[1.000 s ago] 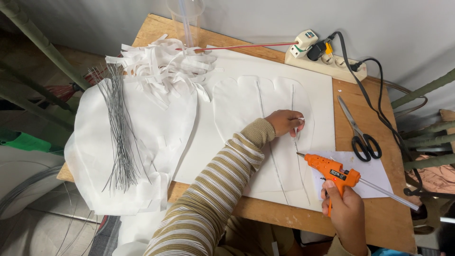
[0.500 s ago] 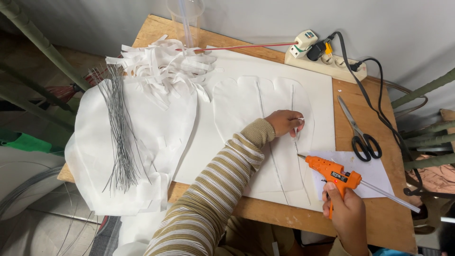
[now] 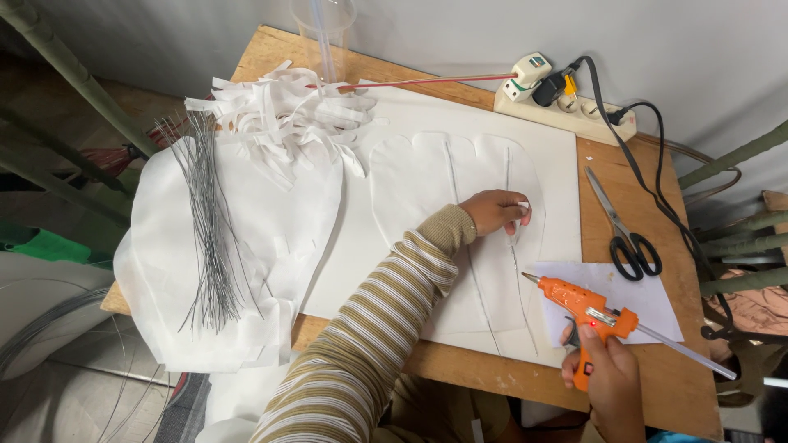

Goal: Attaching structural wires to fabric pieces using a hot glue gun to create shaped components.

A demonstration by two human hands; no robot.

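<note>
Two hands work over a wooden table (image 3: 648,385). Right hand (image 3: 609,381) is closed around the handle of an orange glue gun (image 3: 584,310), whose nozzle points left, toward the left hand, above a small paper sheet (image 3: 657,299). A clear glue stick (image 3: 685,353) juts from the gun's back, away to the right. Left hand (image 3: 495,212), in a striped sleeve (image 3: 386,328), presses on a white petal cutout (image 3: 419,180), its fingers pinching a small white strip (image 3: 515,231) along a thin wire line; it lies up and left of the gun, near but apart. Scissors (image 3: 624,234) lie just beyond the gun, a power strip (image 3: 566,107) farther off. Well left of the left hand lie a wire bundle (image 3: 209,238) and paper scraps (image 3: 279,111).
</note>
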